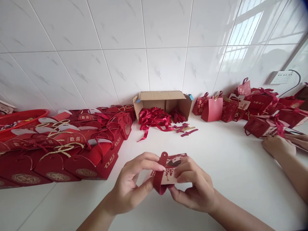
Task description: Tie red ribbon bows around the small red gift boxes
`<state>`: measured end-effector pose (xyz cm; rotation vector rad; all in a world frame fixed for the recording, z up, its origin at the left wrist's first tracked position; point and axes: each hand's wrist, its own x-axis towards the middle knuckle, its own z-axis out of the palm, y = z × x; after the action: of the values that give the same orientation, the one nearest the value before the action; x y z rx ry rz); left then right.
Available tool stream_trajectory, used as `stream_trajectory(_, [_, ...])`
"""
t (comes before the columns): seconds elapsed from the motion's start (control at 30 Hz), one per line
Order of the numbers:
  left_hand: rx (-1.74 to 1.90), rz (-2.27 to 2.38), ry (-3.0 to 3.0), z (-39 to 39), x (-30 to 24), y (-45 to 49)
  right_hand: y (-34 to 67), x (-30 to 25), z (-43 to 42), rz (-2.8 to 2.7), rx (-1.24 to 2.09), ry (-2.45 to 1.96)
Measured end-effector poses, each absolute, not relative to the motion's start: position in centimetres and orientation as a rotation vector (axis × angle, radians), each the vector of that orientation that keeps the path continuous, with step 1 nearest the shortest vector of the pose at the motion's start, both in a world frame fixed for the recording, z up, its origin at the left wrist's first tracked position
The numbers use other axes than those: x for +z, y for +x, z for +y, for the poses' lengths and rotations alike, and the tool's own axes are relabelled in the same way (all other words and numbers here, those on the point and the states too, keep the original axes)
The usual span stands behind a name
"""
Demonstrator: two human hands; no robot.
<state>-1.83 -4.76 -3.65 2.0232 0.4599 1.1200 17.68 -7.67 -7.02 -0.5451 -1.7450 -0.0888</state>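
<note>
A small red and cream gift box (168, 177) with dark printed lettering and a picture is between my two hands, above the white table (134, 221). My left hand (130, 187) pinches a dark red strap (158, 181) that bends in a loop along the box's left side. The strap's rounded end, with a small hole in it, points up past my fingers. My right hand (197, 187) grips the box from the right, fingers on top and thumb below. The fingers cover part of the printed front.
Behind my hands an open cardboard box (163, 95) holds red ribbons (154, 118); several loose straps (189, 132) lie before it. Rows of red gift boxes (89, 163) and a red basket (36, 114) fill the left. Finished-looking bags (213, 109) and another person's hand (279, 146) are right.
</note>
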Motion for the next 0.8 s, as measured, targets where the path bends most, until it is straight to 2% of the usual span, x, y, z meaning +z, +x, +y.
stream_trajectory(0.1, [1.216, 0.504, 2.134, -4.6, -4.0, -1.7, 17.7, -6.9, -7.7, -1.748, -0.061, -0.547])
stream_trajectory(0.3, [1.083, 0.436, 2.045, -5.0, -4.2, -1.2, 17.7, -6.7, -7.8, -1.734, 0.015, -0.529])
stream_trajectory(0.8, [1.207, 0.4, 1.962, -5.4, -4.1, -0.6, 17.4, -7.6, -8.1, -1.659, 0.245, -0.545])
